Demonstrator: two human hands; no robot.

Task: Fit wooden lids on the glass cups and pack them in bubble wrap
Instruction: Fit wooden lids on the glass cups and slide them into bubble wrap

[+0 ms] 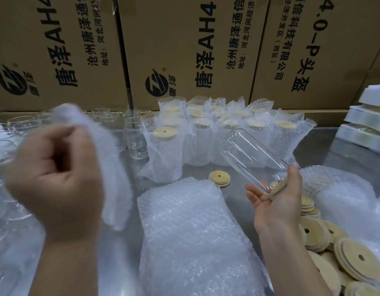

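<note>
My right hand (276,201) holds a clear glass cup (251,159) on its side, base pointing up and left, with a wooden lid (278,186) on its mouth against my palm. My left hand (54,178) is raised at the left, fingers curled round a blurred bubble wrap bag (103,159). A stack of flat bubble wrap bags (195,236) lies in front of me. Loose wooden lids (342,253) are heaped at the lower right, and two stacked lids (219,178) lie on the table. Wrapped, lidded cups (165,150) stand in rows behind.
Bare glass cups (135,142) stand at the back left and along the left edge. Large cardboard boxes (184,50) wall off the back. White flat packs (364,133) are stacked at the far right. More bubble wrap (338,189) lies right of my right hand.
</note>
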